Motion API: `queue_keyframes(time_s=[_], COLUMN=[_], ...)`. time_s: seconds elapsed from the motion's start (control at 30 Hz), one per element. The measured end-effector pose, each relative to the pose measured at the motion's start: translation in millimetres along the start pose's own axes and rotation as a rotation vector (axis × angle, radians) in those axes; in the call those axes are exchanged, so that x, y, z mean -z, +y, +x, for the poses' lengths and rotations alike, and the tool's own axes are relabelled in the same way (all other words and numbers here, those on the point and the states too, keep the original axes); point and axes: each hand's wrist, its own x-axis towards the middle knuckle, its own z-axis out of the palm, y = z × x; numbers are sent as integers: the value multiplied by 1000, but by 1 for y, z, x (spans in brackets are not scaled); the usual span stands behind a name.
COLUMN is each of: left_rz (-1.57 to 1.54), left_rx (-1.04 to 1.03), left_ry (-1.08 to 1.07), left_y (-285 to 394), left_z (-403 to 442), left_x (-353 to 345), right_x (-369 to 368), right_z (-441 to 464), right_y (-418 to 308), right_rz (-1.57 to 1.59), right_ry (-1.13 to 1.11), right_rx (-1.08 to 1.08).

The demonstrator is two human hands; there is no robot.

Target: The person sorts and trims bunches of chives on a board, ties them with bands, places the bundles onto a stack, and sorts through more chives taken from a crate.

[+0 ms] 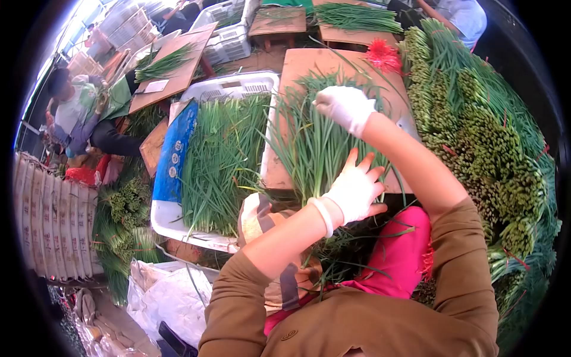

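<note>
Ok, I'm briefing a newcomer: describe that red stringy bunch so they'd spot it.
Find the tan wooden board beneath the white-gloved right hand. The stringy bunch sits at its far right corner. Unlike neighbouring green stalks, it's frilly bright red.

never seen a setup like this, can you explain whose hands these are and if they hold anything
There's no machine: these are one person's gloved hands, seen by a camera on their head. On a brown board lies a spread of green stalks. The left hand is open by their near ends; the right hand is curled over them farther out. Whether either grips any is unclear. Red strips sit on the board's far side, a white crate of greens stands left, and stacked bundles right.
</note>
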Motion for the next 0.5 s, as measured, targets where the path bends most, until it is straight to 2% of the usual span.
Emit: queue_keyframes(time_s=[0.07, 0.17, 0.2, 0.23, 0.3, 0.33, 0.37, 0.43, 0.47, 0.5], left_rz=[-52, -124, -176, -236, -362, -351, -400, -885, -771, -823], left_rx=[61, 11, 67, 118, 206, 376, 512, 680, 744, 765], left_ry=[15, 221, 103, 1, 518, 634, 670, 947, 889, 865], left_y=[7, -5, -8, -13, -39, -51, -63, -97, -109, -122], left_z=[-15, -27, -36, -43, -76, -93, -108, -129, -137, -144], left_x=[3, -2, 14, 29, 24, 16, 21, -2, 1, -5], right_x=[-30, -81, -97, -94, -65, -37, -24, 23, 43, 72], right_z=[11, 38, 45, 43, 37, 23, 11, -24, -44, -73], right_y=[-19, -16, -15, -15, -27, -36, -36, -60, -69, -88], right_rz=[-78, -284, -345, -345, -212, -92, 167, 660, 851, 922], right_ry=[-88, -307, -311, -165, -13, 80, 255, 338, 414, 413], right_rx=[33, -33, 6, 118, 155, 157, 176, 36, 95, -30])
